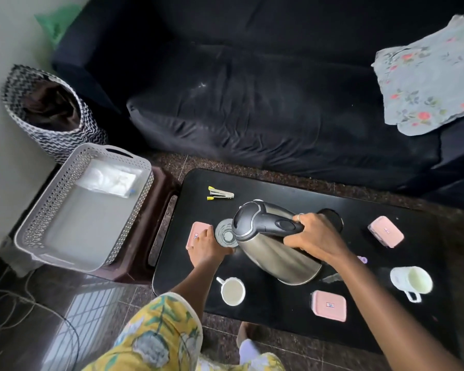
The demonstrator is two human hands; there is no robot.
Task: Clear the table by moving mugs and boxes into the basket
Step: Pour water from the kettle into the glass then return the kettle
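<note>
My right hand point(312, 238) grips the black handle of a steel kettle point(273, 253), tilted with its spout over a clear glass point(226, 235). My left hand point(206, 243) is wrapped around that glass. On the black table point(252, 188) lie three pink boxes: one point(196, 231) under my left hand, one point(385, 231) at the right, one point(329, 305) at the front. A white mug point(232, 291) stands near the front edge, a second white mug point(411, 281) at the right. The grey perforated basket point(51, 210) sits on a stool left of the table.
A yellow stapler point(220, 194) lies at the table's back left. The kettle's black base point(332, 218) is behind my right hand. A dark sofa point(252, 103) with a floral cloth point(426, 76) runs behind the table. A zigzag fabric bin point(48, 113) stands by the wall.
</note>
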